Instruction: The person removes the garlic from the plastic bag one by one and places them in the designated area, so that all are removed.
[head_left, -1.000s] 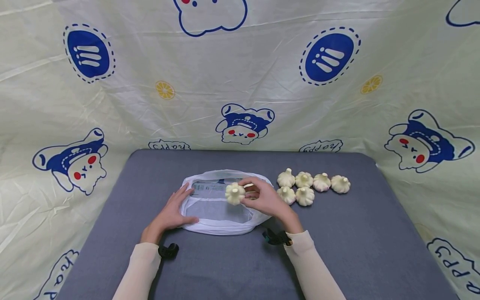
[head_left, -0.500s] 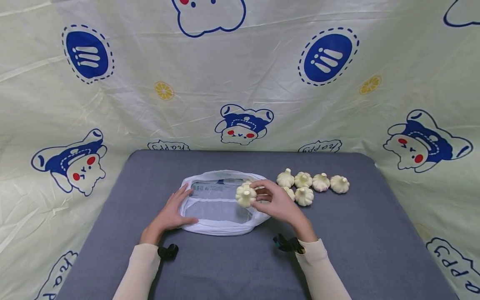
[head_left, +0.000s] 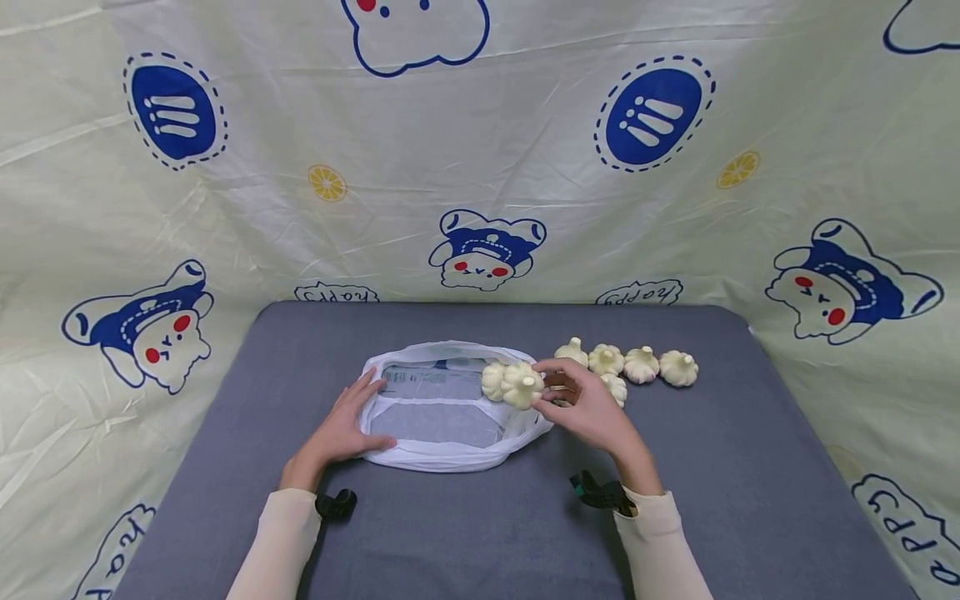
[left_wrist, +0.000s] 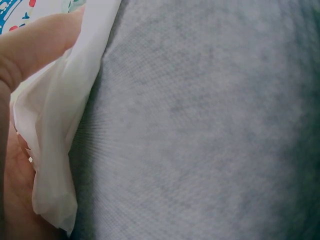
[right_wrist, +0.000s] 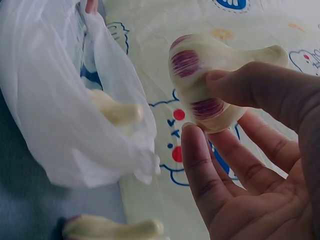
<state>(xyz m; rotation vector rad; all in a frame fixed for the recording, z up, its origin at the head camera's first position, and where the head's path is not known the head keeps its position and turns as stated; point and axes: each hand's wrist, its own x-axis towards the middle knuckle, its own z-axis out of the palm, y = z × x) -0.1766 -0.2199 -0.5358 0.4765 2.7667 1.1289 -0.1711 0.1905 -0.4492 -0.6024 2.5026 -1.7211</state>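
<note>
A white plastic bag (head_left: 442, 457) lies with its mouth spread wide. My left hand (head_left: 341, 425) holds its left rim, thumb over the near edge and fingers over the far side; in the left wrist view the thumb (left_wrist: 45, 47) crosses the white film. Above the bag's right end, my right hand (head_left: 596, 412) pinches a garlic bulb (head_left: 522, 385) between thumb and fingertips. The right wrist view shows purple streaks on this held bulb (right_wrist: 200, 82). Another garlic bulb (head_left: 492, 382) sits inside the bag's right end, partly covered by the held one.
Several garlic bulbs (head_left: 642, 365) stand in two rows right of the bag, some partly behind my right hand. They rest on a grey cloth-covered table (head_left: 465, 533). A printed curtain (head_left: 390, 150) hangs behind the table's far edge.
My right hand has moved right with the garlic bulb, from over the bag's middle to its right rim. A bulb inside the bag has come into view. My left hand stays put.
</note>
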